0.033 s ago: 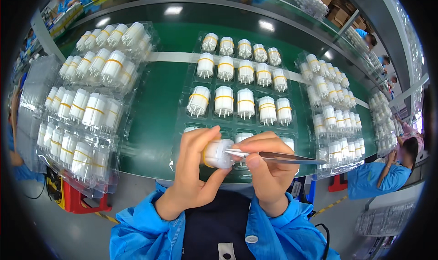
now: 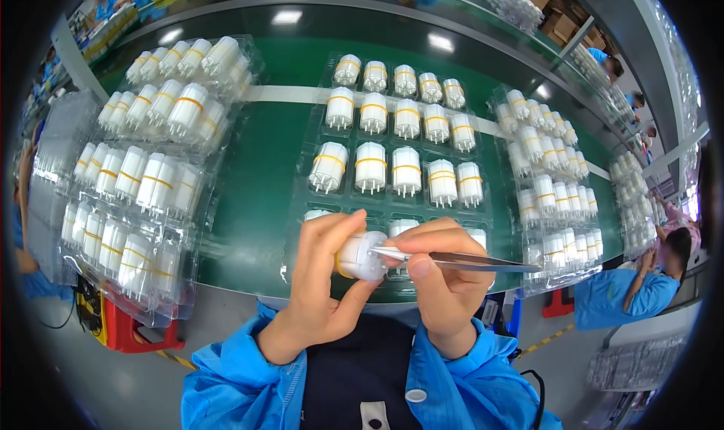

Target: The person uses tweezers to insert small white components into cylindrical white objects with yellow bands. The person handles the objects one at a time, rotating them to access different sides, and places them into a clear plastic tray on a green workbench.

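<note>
My left hand (image 2: 319, 279) is closed around a white cylinder (image 2: 360, 257) with a yellow band, its end turned to the right. Between the thumb and fingers of my right hand (image 2: 445, 268) is a pair of metal tweezers (image 2: 490, 264). The tweezer tips meet the end face of the cylinder; whether they grip any small part there is too fine to see. Beyond my hands, a clear plastic tray (image 2: 305, 196) holds rows of similar white cylinders (image 2: 369, 167) with yellow bands and metal pins. My hands cover part of its nearest row.
Stacked clear trays of white cylinders stand at the left (image 2: 143, 177) and right (image 2: 554, 192) of the green tabletop (image 2: 249, 196). A red stool (image 2: 132, 328) is below the left edge. A co-worker in blue (image 2: 626, 294) sits at the far right.
</note>
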Motion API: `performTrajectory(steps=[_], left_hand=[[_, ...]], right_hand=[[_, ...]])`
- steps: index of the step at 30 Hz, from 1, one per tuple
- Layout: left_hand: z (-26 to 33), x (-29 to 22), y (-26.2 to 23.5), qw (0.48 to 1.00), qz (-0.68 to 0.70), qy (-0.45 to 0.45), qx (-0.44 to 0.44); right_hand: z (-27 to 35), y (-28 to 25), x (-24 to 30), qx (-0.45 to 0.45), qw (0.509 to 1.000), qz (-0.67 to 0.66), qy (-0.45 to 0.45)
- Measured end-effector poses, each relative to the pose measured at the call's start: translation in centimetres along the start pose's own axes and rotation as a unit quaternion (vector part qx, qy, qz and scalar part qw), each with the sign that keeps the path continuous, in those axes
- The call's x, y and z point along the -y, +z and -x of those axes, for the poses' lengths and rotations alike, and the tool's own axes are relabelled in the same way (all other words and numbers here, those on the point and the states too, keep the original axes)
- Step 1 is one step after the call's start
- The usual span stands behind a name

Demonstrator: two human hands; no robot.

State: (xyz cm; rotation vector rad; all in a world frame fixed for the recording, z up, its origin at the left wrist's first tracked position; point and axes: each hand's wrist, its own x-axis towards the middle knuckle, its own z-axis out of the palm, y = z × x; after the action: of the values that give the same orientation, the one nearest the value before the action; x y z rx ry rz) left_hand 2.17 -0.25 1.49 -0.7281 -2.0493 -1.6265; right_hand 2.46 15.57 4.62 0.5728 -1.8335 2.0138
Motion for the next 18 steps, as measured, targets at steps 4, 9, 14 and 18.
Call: performTrajectory(steps=[4,9,14,18], left_hand=[[0.57,0.51,-0.06,0.999,-0.032,0.024,0.006],[0.53,0.11,0.25,0.998,-0.035,0.033,-0.027],[0.66,0.28,0.36,0.998,-0.039,0.045,-0.035],[0.65,0.24,0.33,0.997,-0.05,0.05,-0.035]], right_hand=[[-0.09,0.1,0.09,0.001,1.0,-0.007,-0.004],[-0.1,0.01,0.13,0.006,1.0,-0.022,-0.003],[-0.03,0.13,-0.15,-0.002,0.999,-0.052,-0.006],[0.3,0.11,-0.42,-0.009,0.998,-0.06,-0.004]])
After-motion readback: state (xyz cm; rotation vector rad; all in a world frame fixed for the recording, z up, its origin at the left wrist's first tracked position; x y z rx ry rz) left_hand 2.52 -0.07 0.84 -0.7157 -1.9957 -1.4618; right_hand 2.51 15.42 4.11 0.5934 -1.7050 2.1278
